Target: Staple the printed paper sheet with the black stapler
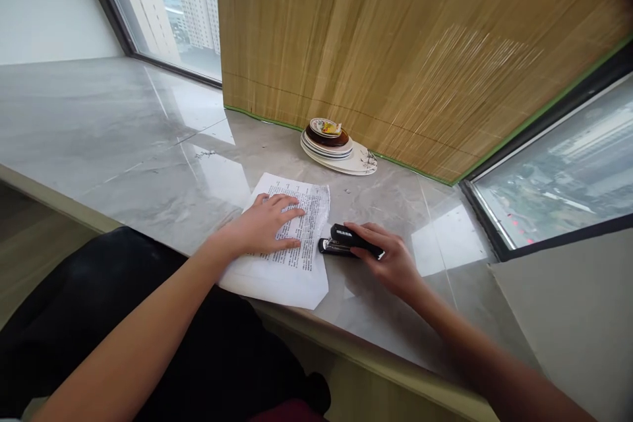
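Note:
Printed paper sheets [291, 280] lie on the grey marble-look sill, near its front edge. My left hand [267, 221] rests flat on them with the fingers spread. A black stapler [346, 237] is gripped in my right hand [390, 254], thumb below and fingers over its top arm. Its jaws are apart at the front, and the tip is at the right edge of the paper. Whether the paper lies between the jaws I cannot tell. Part of the print is hidden under my left hand.
A stack of plates [329, 145] with a small yellow item [330, 128] on top stands at the back, by a bamboo blind [336, 33]. Windows flank the blind on the left and right. The sill's front edge [395, 369] runs just before my lap.

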A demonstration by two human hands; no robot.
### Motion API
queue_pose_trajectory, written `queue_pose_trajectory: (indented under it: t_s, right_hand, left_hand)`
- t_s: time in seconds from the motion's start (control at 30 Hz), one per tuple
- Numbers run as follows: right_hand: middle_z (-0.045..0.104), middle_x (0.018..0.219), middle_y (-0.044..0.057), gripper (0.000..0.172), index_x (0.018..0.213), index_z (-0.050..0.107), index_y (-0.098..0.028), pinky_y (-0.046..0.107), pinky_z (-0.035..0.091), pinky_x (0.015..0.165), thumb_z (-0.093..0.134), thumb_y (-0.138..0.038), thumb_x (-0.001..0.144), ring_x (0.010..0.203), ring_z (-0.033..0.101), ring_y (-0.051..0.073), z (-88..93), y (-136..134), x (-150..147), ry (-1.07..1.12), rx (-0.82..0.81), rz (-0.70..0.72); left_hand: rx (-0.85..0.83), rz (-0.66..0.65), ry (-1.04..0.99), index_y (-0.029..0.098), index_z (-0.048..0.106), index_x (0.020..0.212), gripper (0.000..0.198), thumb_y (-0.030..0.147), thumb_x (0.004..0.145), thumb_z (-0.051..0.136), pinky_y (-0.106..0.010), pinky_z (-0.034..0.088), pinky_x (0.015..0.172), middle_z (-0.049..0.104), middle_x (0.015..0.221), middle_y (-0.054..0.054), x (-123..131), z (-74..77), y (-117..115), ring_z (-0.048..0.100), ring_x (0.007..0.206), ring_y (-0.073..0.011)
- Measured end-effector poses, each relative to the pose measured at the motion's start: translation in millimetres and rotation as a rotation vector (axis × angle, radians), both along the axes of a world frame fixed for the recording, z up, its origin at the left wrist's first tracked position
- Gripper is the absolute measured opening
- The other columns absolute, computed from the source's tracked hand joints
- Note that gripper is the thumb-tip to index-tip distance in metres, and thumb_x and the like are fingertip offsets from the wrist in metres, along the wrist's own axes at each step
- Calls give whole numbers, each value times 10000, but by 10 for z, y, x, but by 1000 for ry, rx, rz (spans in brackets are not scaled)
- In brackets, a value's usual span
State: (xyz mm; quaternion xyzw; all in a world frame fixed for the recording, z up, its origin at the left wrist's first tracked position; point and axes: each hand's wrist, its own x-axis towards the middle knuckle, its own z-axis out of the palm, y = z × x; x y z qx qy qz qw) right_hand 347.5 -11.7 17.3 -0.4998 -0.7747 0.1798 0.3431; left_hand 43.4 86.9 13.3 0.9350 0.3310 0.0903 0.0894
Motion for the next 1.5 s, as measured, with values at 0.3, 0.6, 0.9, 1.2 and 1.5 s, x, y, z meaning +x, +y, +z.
queue_pose_trajectory:
  t_s: [0.3,0.6,0.9,1.2,1.5]
  right_hand:
    - [710,1142,69,454,1383,657,-328,369,562,843,617,-166,961,998,672,235,159,-29,144,-106,8,96]
    - [703,1143,68,485,1420,623,-330,373,551,860,622,-153,968,1008,655,220,18,-73,-97,5,-4,158]
    - [688,1129,85,489,1440,609,-311,361,537,823,606,-157,976,975,651,216,132,-100,110,-9,-58,308]
    - [677,1131,112,460,1469,581,-267,358,527,825,570,-203,1014,977,632,217,174,-197,55,-29,-152,519]
    - [673,1188,102,541,1500,541,-314,381,555,844,532,-126,992,1019,635,225,113,-217,-21,-66,-52,405]
  left_hand:
    - [82,156,36,216,532,1461,598,585,990,516,-557,305,1132,471,1555,-159,-26,-48,27,397,1427,-376]
    - [63,151,26,265,528,1492,587,582,997,511,-633,315,1130,448,1577,-155,16,-10,-10,392,1433,-402]
    - [-143,-110,44,467,439,1535,514,598,1038,420,-764,78,1185,256,1714,-9,39,13,-60,131,1580,-417]
    - [-154,-64,48,434,471,1519,476,528,1054,438,-750,63,1199,280,1706,-27,31,-9,-19,150,1582,-390]
    - [-164,-82,18,427,487,1518,488,528,1042,475,-717,99,1215,304,1697,-34,5,25,-42,165,1583,-384]
